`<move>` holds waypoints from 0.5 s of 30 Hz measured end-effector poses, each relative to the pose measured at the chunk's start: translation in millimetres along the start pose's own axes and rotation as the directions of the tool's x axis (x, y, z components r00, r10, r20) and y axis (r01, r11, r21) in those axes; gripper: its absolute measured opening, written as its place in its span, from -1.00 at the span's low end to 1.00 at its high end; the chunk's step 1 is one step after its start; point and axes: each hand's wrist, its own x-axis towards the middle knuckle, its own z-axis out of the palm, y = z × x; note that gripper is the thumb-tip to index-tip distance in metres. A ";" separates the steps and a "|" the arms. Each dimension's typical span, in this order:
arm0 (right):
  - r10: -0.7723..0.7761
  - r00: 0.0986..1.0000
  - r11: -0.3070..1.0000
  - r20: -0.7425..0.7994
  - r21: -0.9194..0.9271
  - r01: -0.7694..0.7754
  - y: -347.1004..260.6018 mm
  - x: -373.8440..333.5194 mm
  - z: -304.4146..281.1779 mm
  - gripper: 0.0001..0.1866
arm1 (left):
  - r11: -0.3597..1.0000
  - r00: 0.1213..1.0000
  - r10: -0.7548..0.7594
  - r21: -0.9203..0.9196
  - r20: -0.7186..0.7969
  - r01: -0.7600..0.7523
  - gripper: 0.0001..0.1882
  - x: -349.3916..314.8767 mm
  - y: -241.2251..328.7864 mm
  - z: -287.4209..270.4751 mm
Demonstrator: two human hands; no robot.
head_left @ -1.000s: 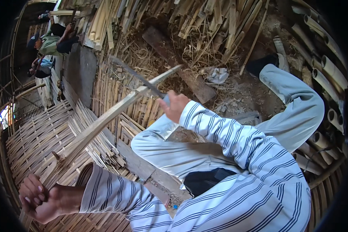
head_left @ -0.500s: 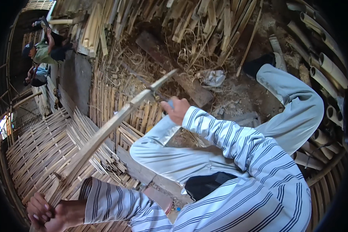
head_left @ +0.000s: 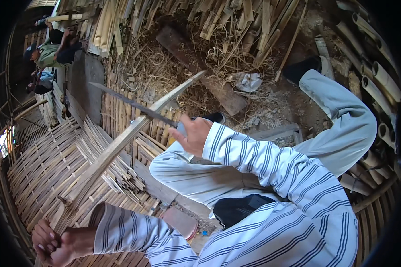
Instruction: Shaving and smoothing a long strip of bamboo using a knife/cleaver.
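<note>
My left hand [head_left: 53, 244] is closed round the lower end of a long split bamboo pole [head_left: 103, 165] at the lower left. The pole slants up and away to the right, tapering to a pale tip, with a knot near my grip. In my right hand [head_left: 194, 135], closed on its handle, is a long-bladed knife [head_left: 124, 99]. The dark blade points up to the left and crosses the upper side of the pole beyond its middle. Whether the edge touches the wood I cannot tell. Most of the handle is hidden by my fingers.
Woven bamboo matting [head_left: 40, 167] spreads at the left. Split bamboo strips [head_left: 236, 20] and shavings lie ahead, with a dark wooden plank [head_left: 200, 73] among them. Bamboo tubes [head_left: 386, 81] are stacked at the right. Two people sit at the upper left, one in a green shirt [head_left: 47, 55].
My right hand has drawn back toward me and slightly left. The knife blade, barely visible before, now lies across the pole. My left hand keeps its grip, nearly still.
</note>
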 end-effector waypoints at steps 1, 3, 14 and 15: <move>0.039 0.997 0.998 0.065 0.036 -0.041 -1.2 4.1 -4.7 -0.47 | 0.996 0.995 0.058 0.079 -0.077 -0.052 -0.72 -14.9 -0.7 29.0; 0.042 0.997 0.997 -0.071 -0.055 -0.046 58.4 26.0 10.8 -0.44 | 0.999 1.000 0.005 0.038 0.017 -0.006 -0.72 -13.4 -2.6 27.3; 0.335 0.941 0.942 0.044 0.004 -0.335 79.3 42.0 7.2 -0.41 | 0.976 0.976 0.166 0.167 -0.142 -0.142 -0.68 -20.3 -23.2 54.1; 0.312 0.945 0.947 -0.100 -0.048 -0.318 126.6 56.1 25.9 -0.38 | 0.978 0.976 0.156 0.160 -0.151 -0.132 -0.67 -21.7 -27.5 56.2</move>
